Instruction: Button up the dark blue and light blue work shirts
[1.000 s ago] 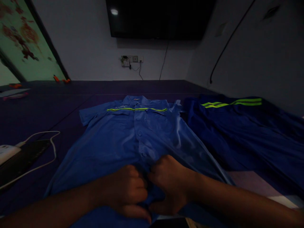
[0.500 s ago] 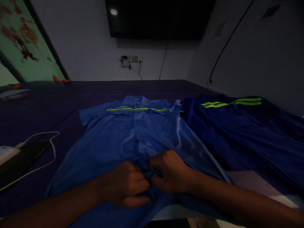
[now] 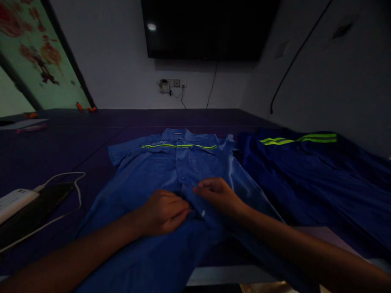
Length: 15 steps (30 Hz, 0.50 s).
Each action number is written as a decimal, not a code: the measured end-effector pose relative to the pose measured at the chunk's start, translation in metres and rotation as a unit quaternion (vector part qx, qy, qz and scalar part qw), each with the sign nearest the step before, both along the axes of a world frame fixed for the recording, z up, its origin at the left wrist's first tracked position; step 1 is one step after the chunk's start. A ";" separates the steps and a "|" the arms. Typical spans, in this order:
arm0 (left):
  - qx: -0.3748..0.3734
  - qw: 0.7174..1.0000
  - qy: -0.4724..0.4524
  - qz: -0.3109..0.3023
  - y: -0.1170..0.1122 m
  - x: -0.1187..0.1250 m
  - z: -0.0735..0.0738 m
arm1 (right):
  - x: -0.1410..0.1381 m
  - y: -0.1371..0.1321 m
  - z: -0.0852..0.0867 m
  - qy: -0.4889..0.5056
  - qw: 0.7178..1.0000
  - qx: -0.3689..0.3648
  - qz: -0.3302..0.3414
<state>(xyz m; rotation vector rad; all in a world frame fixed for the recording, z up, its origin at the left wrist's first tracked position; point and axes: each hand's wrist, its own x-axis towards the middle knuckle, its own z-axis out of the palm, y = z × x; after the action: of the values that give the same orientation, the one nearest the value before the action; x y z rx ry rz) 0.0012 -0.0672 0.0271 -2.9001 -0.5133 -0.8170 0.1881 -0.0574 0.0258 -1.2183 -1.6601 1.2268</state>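
Note:
A blue short-sleeved work shirt (image 3: 146, 175) with a thin yellow-green stripe across the chest lies front up, its collar at the far end. My left hand (image 3: 168, 211) is closed on the shirt front, left of the button placket, with its fingertips hidden against the cloth. Just right of the placket, my right hand (image 3: 220, 196) has its fingers curled and thumb close to them, pinching at the shirt's front edge. A button (image 3: 183, 177) shows above the hands. A small white patch (image 3: 203, 213) is visible on the cloth between them.
To the right lies a dark blue garment (image 3: 293, 171) with yellow-green bands. A white power strip (image 3: 18, 201) with a white cable rests on a black object (image 3: 45, 207) at left. The purple tabletop (image 3: 91, 134) reaches the wall under a television (image 3: 207, 30).
My hands have moved apart and slightly away from me; the right hand has gone up along the placket. The cloth bunched between them has opened out. The camera view has shifted slightly.

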 end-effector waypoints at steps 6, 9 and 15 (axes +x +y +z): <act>0.128 0.987 -0.055 0.074 0.006 0.004 0.017 | -0.012 0.006 0.007 0.115 0.987 0.044 -0.099; 0.224 0.972 -0.032 0.066 0.003 0.002 0.005 | -0.011 0.002 -0.001 0.140 0.987 0.020 -0.078; 0.189 0.981 -0.029 0.033 0.005 -0.006 -0.021 | -0.005 -0.005 -0.018 0.146 0.989 -0.035 0.001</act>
<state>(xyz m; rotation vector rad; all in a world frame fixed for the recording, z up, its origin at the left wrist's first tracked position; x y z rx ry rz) -0.0050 -0.0624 0.0059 -2.5060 -0.4033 -0.8832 0.1833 -0.0625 0.0076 -1.0216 -1.4127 1.4018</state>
